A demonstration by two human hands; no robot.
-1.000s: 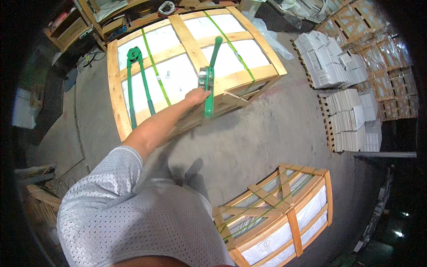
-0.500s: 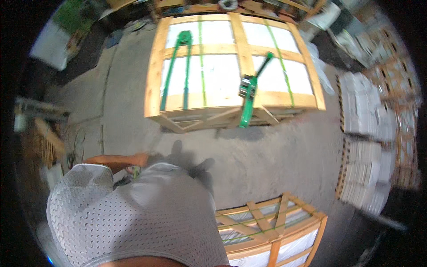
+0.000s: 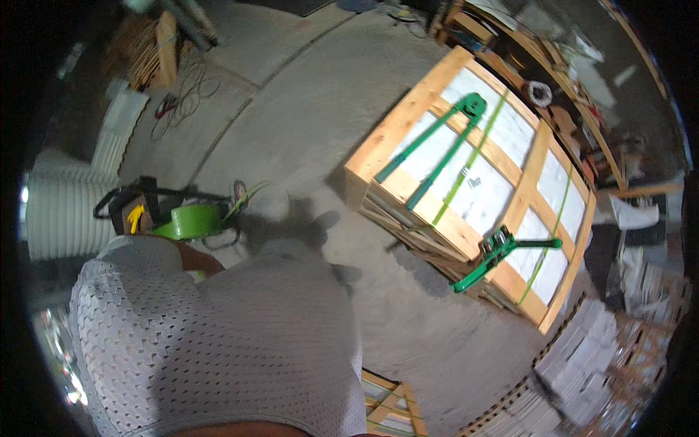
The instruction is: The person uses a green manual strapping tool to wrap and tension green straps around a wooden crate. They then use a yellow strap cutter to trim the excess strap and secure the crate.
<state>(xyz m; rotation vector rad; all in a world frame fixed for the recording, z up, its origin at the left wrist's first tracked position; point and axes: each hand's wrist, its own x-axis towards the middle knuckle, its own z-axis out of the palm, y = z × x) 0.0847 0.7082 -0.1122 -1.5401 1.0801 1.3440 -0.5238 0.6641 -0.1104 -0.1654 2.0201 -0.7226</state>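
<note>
Left arm [image 3: 200, 260] near a green roll [image 3: 193, 221]
The roll sits in a black cart [image 3: 150, 191] on the floor [image 3: 306, 124]. Both hands are out of sight, so one cannot tell if they grip anything. Two green tools [image 3: 472, 108] lie on the wooden crate [image 3: 528, 175] at right.

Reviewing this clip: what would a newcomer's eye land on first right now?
Probably the big wooden crate right of centre, with two bright green tools lying on top: one with two long handles at its left end, a shorter one overhanging its near edge. Next, the green strap roll in its dark cart at left, beside the pale grey perforated shirt filling the lower left.
</note>
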